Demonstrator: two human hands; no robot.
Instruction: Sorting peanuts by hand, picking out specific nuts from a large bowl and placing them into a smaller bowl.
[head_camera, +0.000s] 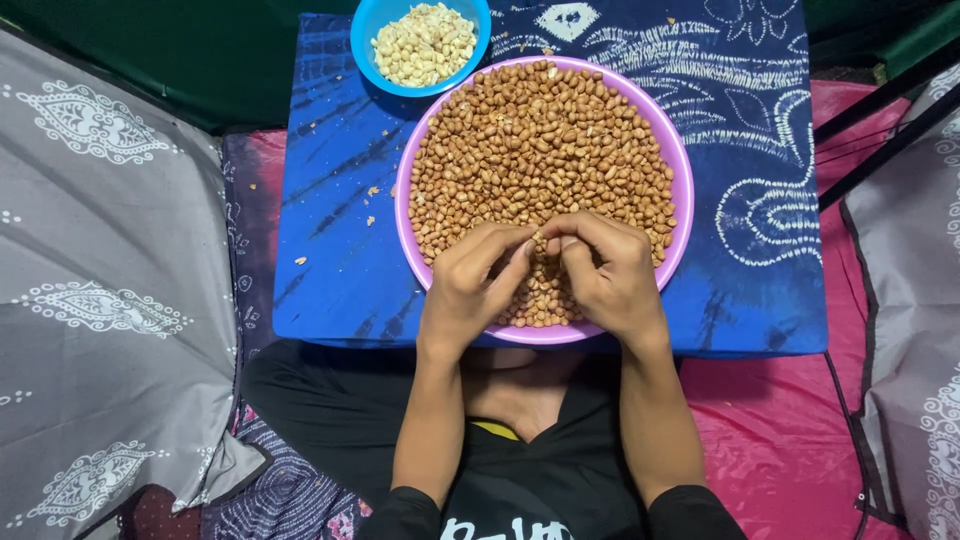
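Note:
A wide purple basin (683, 200) full of brown-skinned peanuts (540, 140) sits on a blue patterned cloth. Both hands hover over the basin's near side, fingertips meeting. My left hand (475, 285) and my right hand (605, 275) pinch a single peanut (540, 240) between their thumbs and fingers. Behind the basin at the top, a small blue bowl (365, 45) holds pale, skinned peanuts (425, 45).
The blue patterned cloth (760, 260) covers a low table. Small bits of peanut skin (372, 205) lie on it left of the basin. A grey patterned cushion (100, 300) lies at the left, pink fabric (780, 430) at the right, and dark rods (880, 120) cross the right edge.

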